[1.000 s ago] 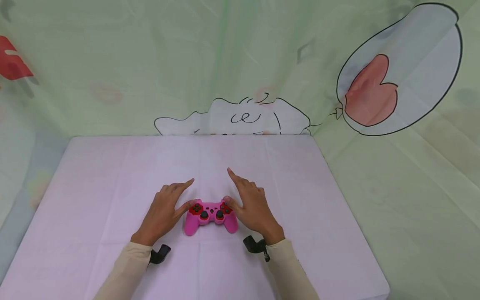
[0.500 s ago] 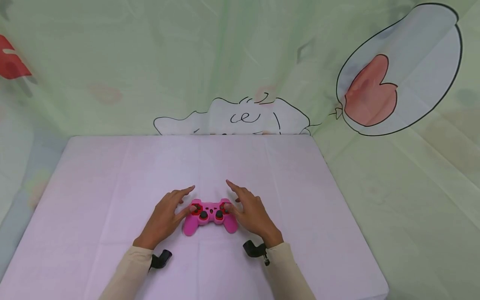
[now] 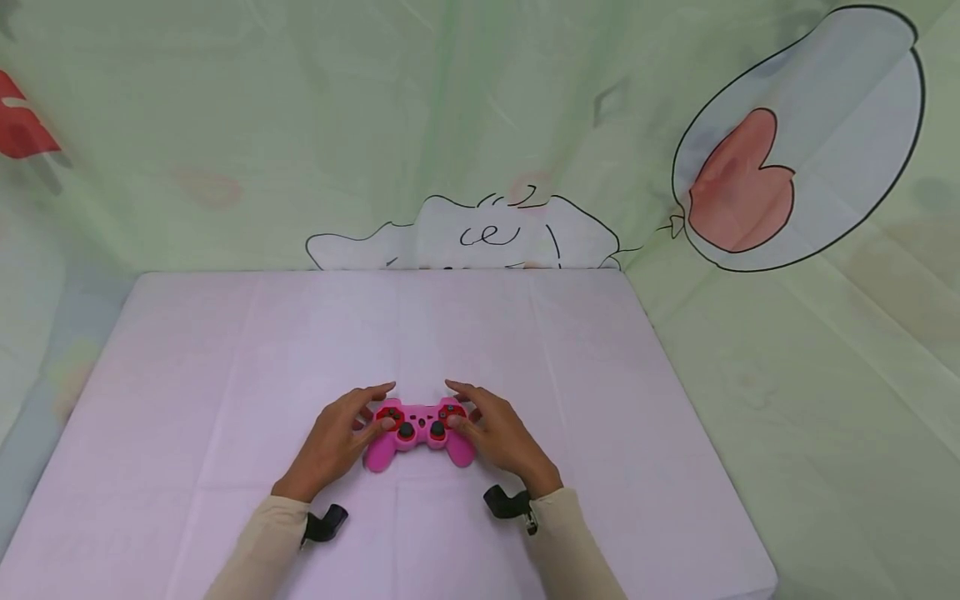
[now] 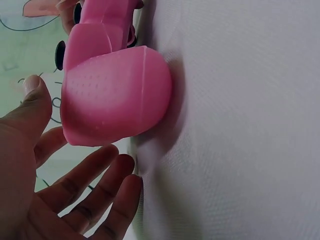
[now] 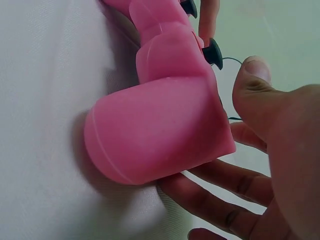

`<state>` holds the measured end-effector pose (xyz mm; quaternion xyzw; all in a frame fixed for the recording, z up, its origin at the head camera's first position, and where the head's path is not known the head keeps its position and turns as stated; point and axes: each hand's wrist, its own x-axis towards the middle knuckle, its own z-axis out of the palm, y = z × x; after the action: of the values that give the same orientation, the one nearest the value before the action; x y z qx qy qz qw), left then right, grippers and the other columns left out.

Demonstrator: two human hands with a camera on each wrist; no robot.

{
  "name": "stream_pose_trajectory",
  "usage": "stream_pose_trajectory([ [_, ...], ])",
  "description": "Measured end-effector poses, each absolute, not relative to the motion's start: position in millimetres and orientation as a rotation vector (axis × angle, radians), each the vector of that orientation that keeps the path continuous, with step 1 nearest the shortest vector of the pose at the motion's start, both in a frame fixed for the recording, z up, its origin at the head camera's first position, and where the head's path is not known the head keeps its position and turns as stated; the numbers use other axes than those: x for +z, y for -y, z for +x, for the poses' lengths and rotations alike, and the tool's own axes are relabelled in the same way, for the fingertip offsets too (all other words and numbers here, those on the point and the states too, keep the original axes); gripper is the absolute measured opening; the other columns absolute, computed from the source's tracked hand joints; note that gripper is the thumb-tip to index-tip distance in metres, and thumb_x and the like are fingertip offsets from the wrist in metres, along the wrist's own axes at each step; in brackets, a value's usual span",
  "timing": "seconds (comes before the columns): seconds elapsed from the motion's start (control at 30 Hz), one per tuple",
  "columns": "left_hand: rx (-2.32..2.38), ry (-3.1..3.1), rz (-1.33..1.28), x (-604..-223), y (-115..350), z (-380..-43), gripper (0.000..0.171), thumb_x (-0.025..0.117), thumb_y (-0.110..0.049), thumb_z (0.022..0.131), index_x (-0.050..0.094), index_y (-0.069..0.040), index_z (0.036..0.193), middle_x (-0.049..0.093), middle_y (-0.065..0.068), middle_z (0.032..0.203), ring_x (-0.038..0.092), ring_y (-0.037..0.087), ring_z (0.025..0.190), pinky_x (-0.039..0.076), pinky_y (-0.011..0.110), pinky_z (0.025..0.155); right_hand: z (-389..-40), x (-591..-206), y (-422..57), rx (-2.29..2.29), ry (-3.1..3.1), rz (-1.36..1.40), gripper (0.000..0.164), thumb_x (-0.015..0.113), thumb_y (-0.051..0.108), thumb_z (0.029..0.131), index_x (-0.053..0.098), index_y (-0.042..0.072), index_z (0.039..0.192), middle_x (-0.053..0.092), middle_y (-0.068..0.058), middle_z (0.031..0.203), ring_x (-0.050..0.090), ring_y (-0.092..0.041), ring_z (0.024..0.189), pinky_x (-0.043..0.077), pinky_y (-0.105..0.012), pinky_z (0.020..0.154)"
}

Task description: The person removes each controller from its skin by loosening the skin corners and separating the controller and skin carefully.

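Note:
A pink game controller (image 3: 420,416) with red button areas and black thumbsticks lies on the white-covered table, grips toward the person. My left hand (image 3: 332,436) is at its left side, thumb over the left button area and fingers spread past the edge. In the left wrist view, that thumb (image 4: 36,102) is apart from the pink grip (image 4: 112,95), and the fingertips are close beneath it. At the other side is my right hand (image 3: 510,435), likewise around the edge without gripping. The right wrist view has its thumb (image 5: 254,85) off the surface and fingers near the grip's underside.
The table (image 3: 225,350) carries a creased pale cloth and ends at a rounded right edge. Behind it hangs a green printed curtain (image 3: 360,125) with a balloon drawing (image 3: 847,142). A black wrist camera (image 3: 327,523) sits under the left wrist, another camera (image 3: 507,503) under the right.
Both hands have come lower and closer to the controller. Their index fingers have dropped toward its far edge, and the thumbs have moved further over the buttons. The controller has barely shifted.

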<state>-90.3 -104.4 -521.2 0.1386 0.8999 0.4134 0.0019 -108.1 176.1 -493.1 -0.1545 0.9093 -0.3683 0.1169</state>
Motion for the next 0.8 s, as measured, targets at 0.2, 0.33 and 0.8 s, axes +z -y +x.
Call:
stream_pose_trajectory([
  [0.2,1.329,-2.801,0.441,-526.4,101.9,-91.6,0.060,0.080,-0.029,0.095,0.060,-0.020,0.151,0.072,0.003,0.130,0.064,0.011,0.094,0.058,0.029,0.083,-110.3,-497.2,-176.9,-1.093,-2.614,-0.447,0.053,0.071,0.026,0.102,0.057,0.021,0.153,0.067,-0.004,0.141,0.063,-0.018,0.107,0.055,-0.040,0.095],
  [0.33,1.353,-2.781,0.429,-528.3,100.5,-92.3,0.057,0.079,-0.030,0.096,0.063,-0.019,0.149,0.073,0.001,0.125,0.061,0.010,0.090,0.055,0.026,0.080,-111.7,-498.6,-176.8,-1.109,-2.608,-0.462,0.049,0.069,0.025,0.104,0.058,0.019,0.151,0.067,-0.004,0.139,0.062,-0.016,0.102,0.055,-0.036,0.091],
  [0.8,1.405,-2.651,0.370,-528.2,105.1,-92.8,0.057,0.078,-0.027,0.098,0.060,-0.017,0.151,0.071,0.004,0.133,0.064,0.009,0.092,0.055,0.026,0.082,-115.8,-497.8,-183.1,-1.119,-2.534,-0.406,0.047,0.069,0.025,0.105,0.059,0.021,0.151,0.067,-0.006,0.119,0.059,-0.017,0.090,0.050,-0.031,0.078],
])
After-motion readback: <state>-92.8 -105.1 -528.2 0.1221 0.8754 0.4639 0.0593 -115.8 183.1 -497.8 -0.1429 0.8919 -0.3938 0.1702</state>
